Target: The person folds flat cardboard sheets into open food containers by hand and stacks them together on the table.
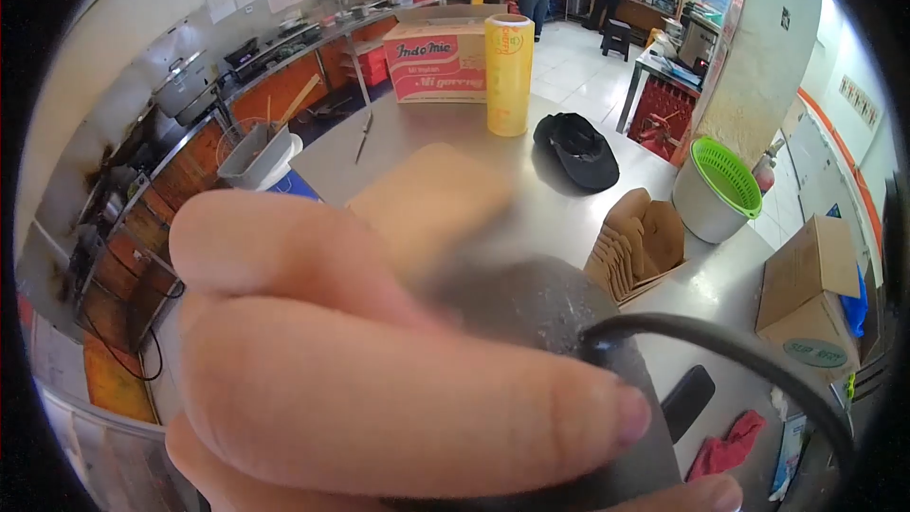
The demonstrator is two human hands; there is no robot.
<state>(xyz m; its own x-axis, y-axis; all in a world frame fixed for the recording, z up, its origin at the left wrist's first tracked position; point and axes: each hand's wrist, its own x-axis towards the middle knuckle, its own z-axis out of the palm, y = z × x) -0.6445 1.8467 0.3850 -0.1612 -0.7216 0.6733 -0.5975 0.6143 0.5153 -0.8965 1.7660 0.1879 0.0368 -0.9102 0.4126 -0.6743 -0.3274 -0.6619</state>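
Observation:
Very near the camera, my left hand [379, 389] fills the lower left, with its fingers bent and pressed against a dark grey object [540, 303]. A black cable [720, 341] runs from that object to the right. What the object is cannot be made out. Another fingertip shows at the bottom edge, apparently of the same hand. Behind the fingers, a blurred brown cardboard piece [436, 199] lies on the metal table [341, 156]. My right hand cannot be identified anywhere in view.
On the table stand an Indomie carton [441, 66], a yellow film roll [509, 76], a black cap [576, 152], folded cardboard boxes [645, 237], a black phone-like object [689, 403] and a pink cloth [728, 446]. A white bucket with green basket [711, 194] is right. Two people are far back.

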